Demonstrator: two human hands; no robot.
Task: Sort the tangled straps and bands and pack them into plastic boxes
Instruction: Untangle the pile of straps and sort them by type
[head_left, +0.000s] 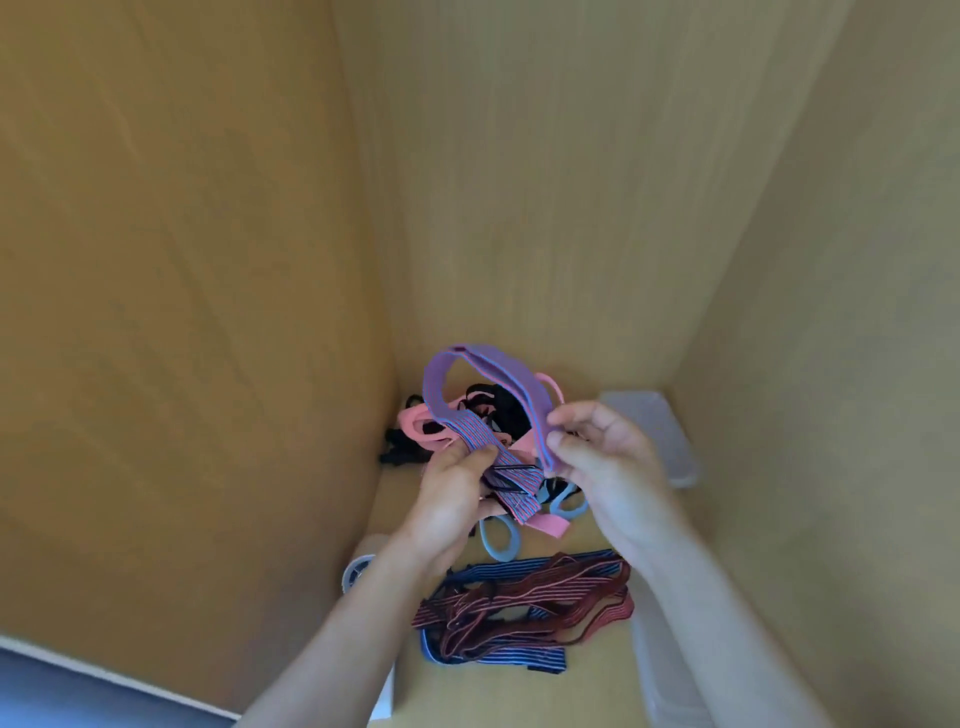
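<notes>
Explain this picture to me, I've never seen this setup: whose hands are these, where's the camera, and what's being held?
There is no machine: a person works with bare hands, and the single picture comes from a camera worn on their head, looking down. The left hand grips the purple striped strap near its black buckle; the right hand pinches the same strap's loop. Beyond the hands lies a tangle of pink and black bands; nearer are blue-grey loops and dark red and blue straps, all on a wooden surface. A clear plastic box stands at the right.
</notes>
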